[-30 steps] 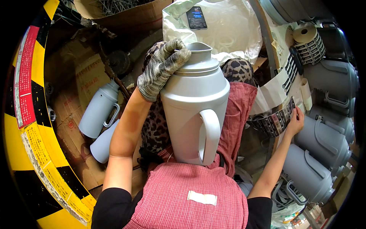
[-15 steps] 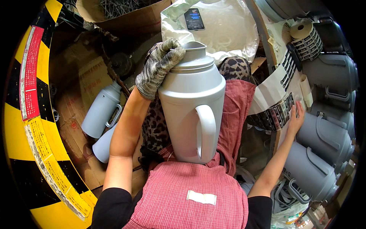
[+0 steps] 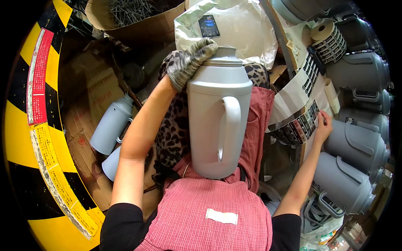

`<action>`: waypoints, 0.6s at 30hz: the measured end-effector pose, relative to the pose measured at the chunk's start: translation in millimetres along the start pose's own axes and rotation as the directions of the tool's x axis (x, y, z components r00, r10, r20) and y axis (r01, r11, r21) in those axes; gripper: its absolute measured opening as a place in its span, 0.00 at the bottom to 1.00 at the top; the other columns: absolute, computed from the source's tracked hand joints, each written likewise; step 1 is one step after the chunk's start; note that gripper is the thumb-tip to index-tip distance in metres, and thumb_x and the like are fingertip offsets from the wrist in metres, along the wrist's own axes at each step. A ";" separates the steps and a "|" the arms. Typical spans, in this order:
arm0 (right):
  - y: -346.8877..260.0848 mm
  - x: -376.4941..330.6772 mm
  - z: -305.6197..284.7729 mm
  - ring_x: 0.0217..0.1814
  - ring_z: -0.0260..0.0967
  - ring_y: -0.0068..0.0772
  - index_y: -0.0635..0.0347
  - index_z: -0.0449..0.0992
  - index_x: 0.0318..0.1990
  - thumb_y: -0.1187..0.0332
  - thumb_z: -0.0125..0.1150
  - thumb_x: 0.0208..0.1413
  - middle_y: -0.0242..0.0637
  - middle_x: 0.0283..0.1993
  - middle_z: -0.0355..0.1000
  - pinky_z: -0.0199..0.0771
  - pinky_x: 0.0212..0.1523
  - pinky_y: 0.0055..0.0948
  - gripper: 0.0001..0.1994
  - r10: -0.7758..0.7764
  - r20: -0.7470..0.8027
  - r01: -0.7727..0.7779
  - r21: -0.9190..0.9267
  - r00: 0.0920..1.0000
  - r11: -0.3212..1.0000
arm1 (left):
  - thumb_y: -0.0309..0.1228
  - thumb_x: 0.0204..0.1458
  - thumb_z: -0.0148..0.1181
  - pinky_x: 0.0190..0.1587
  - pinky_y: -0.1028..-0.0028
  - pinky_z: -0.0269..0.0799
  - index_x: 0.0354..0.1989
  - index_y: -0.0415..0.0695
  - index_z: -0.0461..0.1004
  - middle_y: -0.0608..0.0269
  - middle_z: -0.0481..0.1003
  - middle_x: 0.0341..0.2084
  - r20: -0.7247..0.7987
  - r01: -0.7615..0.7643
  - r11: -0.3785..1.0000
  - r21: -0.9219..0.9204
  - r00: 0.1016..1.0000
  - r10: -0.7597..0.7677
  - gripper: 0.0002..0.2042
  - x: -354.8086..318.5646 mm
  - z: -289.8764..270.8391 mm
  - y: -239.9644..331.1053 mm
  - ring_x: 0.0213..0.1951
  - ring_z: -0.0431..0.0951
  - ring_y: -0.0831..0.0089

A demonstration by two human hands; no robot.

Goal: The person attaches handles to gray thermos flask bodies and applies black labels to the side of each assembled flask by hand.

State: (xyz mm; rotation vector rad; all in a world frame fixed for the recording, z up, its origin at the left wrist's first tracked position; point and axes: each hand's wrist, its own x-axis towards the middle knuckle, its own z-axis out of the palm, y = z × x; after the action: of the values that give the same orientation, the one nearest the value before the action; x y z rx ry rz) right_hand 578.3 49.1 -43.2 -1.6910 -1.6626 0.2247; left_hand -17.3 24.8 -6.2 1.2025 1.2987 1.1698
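Note:
A grey plastic jug body (image 3: 217, 121) with a spout and a side handle stands upright on my lap, against the pink checked apron. My left hand (image 3: 192, 62), in a grey knitted glove, is closed round its neck, next to the spout. On the right, a long strip of dark and white labels (image 3: 299, 127) hangs in a curve from the work edge. My bare right hand (image 3: 323, 127) has its fingers drawn together at the strip's right edge, pinching a label there. The fingertips are partly hidden.
A label roll (image 3: 328, 39) stands at the far right, beside several stacked grey jug bodies (image 3: 354, 142). Two more jug bodies (image 3: 111, 123) lie on cardboard at left. Ahead are a phone (image 3: 209, 26) on a white bag (image 3: 247, 31) and a carton of thin dark pieces (image 3: 138, 21).
The jug has shifted slightly right and turned a little under my left hand. My right hand's fingers, spread on the labels before, have come together at the strip's edge.

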 end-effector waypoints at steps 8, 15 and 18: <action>-14.3 -8.5 -3.3 0.60 0.72 0.36 0.64 0.82 0.45 0.71 0.67 0.60 0.38 0.56 0.77 0.66 0.63 0.32 0.08 -0.059 0.009 0.059 -0.114 0.998 0.992 | 0.58 0.62 0.55 0.72 0.56 0.54 0.69 0.43 0.65 0.41 0.63 0.66 -0.082 -0.320 0.879 0.353 0.926 0.369 0.36 -44.4 43.5 -14.7 0.70 0.61 0.49; -23.2 -6.6 -1.2 0.59 0.71 0.35 0.64 0.82 0.44 0.70 0.67 0.61 0.40 0.55 0.76 0.66 0.63 0.31 0.08 -0.008 0.023 0.009 -0.043 1.000 0.999 | 0.50 0.62 0.57 0.73 0.51 0.50 0.69 0.43 0.63 0.40 0.55 0.71 -0.074 -0.284 0.830 0.479 0.930 0.360 0.32 -157.7 56.7 -49.0 0.71 0.57 0.43; -57.0 -15.3 -6.7 0.55 0.72 0.32 0.65 0.81 0.42 0.71 0.66 0.62 0.37 0.52 0.75 0.69 0.59 0.29 0.07 0.065 -0.044 -0.064 0.019 0.997 0.998 | 0.53 0.62 0.57 0.73 0.48 0.49 0.68 0.45 0.65 0.41 0.55 0.72 0.007 -0.377 0.785 0.493 0.903 0.429 0.32 -191.5 57.5 -53.9 0.72 0.55 0.44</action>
State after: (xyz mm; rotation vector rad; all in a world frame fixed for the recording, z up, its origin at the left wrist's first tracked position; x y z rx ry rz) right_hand 535.0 26.0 -9.7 -1.7263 -1.5709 0.2302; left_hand 43.4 -167.1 -54.7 1.8859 1.5153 1.2569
